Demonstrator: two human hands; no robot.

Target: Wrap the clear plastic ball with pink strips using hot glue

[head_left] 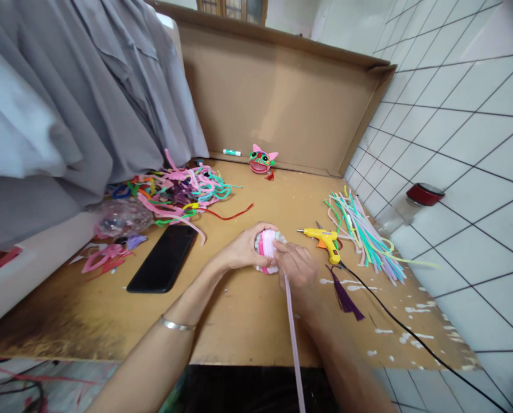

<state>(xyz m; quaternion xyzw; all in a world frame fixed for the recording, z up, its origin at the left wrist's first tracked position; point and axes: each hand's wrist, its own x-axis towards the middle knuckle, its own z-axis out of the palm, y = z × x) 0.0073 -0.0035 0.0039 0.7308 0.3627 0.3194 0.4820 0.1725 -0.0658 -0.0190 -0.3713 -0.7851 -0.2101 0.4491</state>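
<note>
One pink-and-white wrapped bundle (267, 244) lies between both hands, left hand (241, 248) cupped around it, right hand (298, 265) pinching one pale strand (292, 324) that trails lengthwise toward the person. Counted: one yellow glue gun (323, 234), nearer the right hand; one phone (162, 258) (pipe cleaners (368, 236) overlap, uncountable).

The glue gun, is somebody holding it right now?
No, the glue gun lies on the table, while both hands are at the pink-and-white bundle.
</note>
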